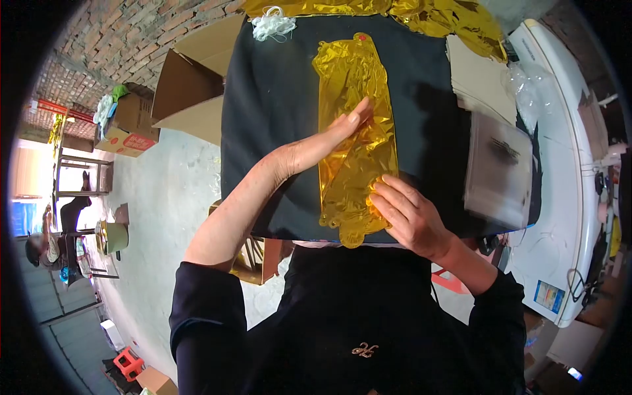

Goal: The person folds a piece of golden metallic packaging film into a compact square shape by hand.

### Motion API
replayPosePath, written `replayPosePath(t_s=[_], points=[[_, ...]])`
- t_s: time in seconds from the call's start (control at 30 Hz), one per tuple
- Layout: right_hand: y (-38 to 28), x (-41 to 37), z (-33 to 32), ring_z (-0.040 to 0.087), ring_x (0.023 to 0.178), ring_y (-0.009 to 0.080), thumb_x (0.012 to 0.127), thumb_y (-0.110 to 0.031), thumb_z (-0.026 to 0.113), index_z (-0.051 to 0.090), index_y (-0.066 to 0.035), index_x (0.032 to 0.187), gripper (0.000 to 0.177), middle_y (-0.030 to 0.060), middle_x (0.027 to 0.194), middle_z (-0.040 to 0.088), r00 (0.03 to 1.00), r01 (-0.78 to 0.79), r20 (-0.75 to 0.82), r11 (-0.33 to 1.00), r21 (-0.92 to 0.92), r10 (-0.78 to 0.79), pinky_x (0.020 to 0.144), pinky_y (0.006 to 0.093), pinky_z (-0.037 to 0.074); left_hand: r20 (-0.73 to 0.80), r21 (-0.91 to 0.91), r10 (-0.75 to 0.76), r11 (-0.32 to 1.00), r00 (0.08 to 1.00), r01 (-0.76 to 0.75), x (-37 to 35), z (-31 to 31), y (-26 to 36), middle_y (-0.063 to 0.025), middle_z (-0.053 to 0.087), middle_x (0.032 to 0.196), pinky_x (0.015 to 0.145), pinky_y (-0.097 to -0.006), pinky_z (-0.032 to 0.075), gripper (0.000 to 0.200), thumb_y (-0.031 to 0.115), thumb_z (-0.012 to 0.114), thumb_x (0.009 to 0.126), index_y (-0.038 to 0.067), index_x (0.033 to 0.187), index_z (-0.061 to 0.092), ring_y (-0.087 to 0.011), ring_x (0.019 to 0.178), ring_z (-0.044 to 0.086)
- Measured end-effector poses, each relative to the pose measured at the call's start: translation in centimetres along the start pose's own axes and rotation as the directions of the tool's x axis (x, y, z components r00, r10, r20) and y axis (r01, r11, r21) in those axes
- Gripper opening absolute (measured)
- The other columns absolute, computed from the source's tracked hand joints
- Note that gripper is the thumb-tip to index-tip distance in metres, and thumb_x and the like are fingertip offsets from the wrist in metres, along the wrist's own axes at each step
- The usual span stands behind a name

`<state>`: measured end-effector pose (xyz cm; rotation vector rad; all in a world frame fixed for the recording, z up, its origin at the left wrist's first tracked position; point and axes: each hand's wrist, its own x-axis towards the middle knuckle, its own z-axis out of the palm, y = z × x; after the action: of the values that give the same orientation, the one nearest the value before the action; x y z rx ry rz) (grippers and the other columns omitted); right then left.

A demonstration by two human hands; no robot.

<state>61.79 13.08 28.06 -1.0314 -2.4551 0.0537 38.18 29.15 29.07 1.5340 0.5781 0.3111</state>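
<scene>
A flat, folded gold foil balloon (349, 76) lies lengthwise on the black cloth-covered table (270, 99). Small rounded tabs with holes stick out along its near end, and a red spot shows at its far end. My left hand (339, 131) rests edge-down across the middle of the foil, fingers stretched out. At the near right edge, my right hand (408, 214) has its fingers bent over and closed on a crumpled bit of the foil. The thumb of that hand is mostly hidden.
White string (272, 25) is bunched at the far left corner. More gold foil (451, 23) drapes over the far edge. Clear plastic bags (497, 174) lie to the right, beside a long white appliance (550, 270). An open cardboard box (187, 82) stands left. Another person (46, 247) is far left.
</scene>
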Motion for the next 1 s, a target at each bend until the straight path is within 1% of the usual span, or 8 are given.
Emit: replayPosePath(t_s=[0.1,0.27,0.43,0.53,0.7,0.8,0.9,1.0], points=[[1.0,0.1,-0.1,0.060,0.133,0.0328,0.083,-0.001,0.074,0.072,0.002,0.124,0.041,0.0148,0.133,0.066,0.999,-0.006,-0.041,1.000,-0.024,0.005,0.113,0.0406,0.053,0.018,0.009,0.021,1.000,1.000,-0.022,0.1,-0.2,-0.1,-0.0120,0.005,0.180,0.135,-0.0389,0.010,0.093,0.075,0.019,0.106,0.014,0.173,-0.001,-0.0237,0.165,0.010],[2.5,0.8,-0.1,0.061,0.133,0.0315,0.083,0.003,0.072,0.070,0.001,0.128,0.045,0.0139,0.133,0.065,0.995,-0.055,-0.086,0.997,-0.048,0.051,0.112,0.0393,0.053,0.059,-0.312,0.001,0.950,0.998,0.017,0.0,-0.5,0.0,-0.0119,0.009,0.179,0.135,-0.0384,0.011,0.092,0.073,0.021,0.108,0.010,0.172,0.002,-0.0237,0.165,0.012],[3.5,2.1,-0.1,0.053,0.143,0.0335,0.086,-0.004,0.074,0.061,0.004,0.139,0.056,0.0179,0.143,0.062,0.989,-0.133,-0.051,0.981,0.140,0.142,0.122,0.0441,0.043,-0.026,-0.256,0.010,0.966,1.000,-0.016,-0.3,-0.5,-0.2,-0.0121,0.014,0.179,0.134,-0.0362,0.015,0.088,0.067,0.027,0.111,0.008,0.172,0.006,-0.0230,0.164,0.016],[4.5,1.9,-0.6,0.051,0.145,0.0344,0.086,-0.006,0.072,0.062,0.004,0.139,0.055,0.0193,0.146,0.061,0.989,-0.110,0.108,0.987,0.117,0.097,0.124,0.0477,0.039,-0.078,-0.232,0.033,0.971,0.996,-0.050,-0.4,-0.3,-0.4,-0.0130,0.018,0.178,0.133,-0.0358,0.017,0.086,0.064,0.030,0.112,0.006,0.172,0.009,-0.0232,0.163,0.020],[4.7,1.3,-0.4,0.051,0.146,0.0340,0.087,-0.007,0.072,0.067,0.003,0.131,0.046,0.0195,0.146,0.061,0.990,-0.083,0.119,0.991,0.104,0.070,0.125,0.0492,0.037,-0.122,-0.120,0.105,0.986,0.987,-0.120,-0.5,-0.7,-0.2,-0.0169,0.026,0.175,0.133,-0.0406,0.018,0.086,0.065,0.033,0.111,0.007,0.172,0.015,-0.0273,0.162,0.024],[4.7,1.3,-0.3,0.052,0.145,0.0332,0.086,-0.006,0.075,0.070,0.003,0.128,0.043,0.0184,0.144,0.063,0.993,-0.069,0.099,0.994,0.088,0.060,0.124,0.0481,0.039,-0.133,-0.017,0.100,0.995,0.986,-0.103,-0.8,-0.8,1.0,-0.0153,0.034,0.172,0.132,-0.0405,0.021,0.071,0.046,0.042,0.114,0.006,0.170,0.024,-0.0267,0.160,0.029],[4.7,1.2,-0.2,0.055,0.142,0.0324,0.085,-0.005,0.077,0.070,0.001,0.126,0.042,0.0165,0.141,0.065,0.996,-0.052,0.074,0.995,0.082,0.046,0.123,0.0470,0.042,-0.129,0.238,0.096,0.969,0.987,-0.063,-1.6,-1.0,1.1,-0.0147,0.040,0.169,0.131,-0.0401,0.023,0.058,0.020,0.051,0.111,0.006,0.165,0.036,-0.0285,0.160,0.032],[4.7,1.2,-0.2,0.057,0.140,0.0315,0.086,-0.002,0.077,0.070,0.000,0.125,0.040,0.0148,0.138,0.067,0.996,-0.062,0.062,0.994,0.094,0.056,0.122,0.0461,0.044,-0.117,0.560,0.250,0.816,0.961,-0.144,-3.2,-1.4,0.3,-0.0148,0.044,0.167,0.131,-0.0433,0.025,0.065,-0.006,0.057,0.096,0.005,0.159,0.046,-0.0319,0.159,0.034]])
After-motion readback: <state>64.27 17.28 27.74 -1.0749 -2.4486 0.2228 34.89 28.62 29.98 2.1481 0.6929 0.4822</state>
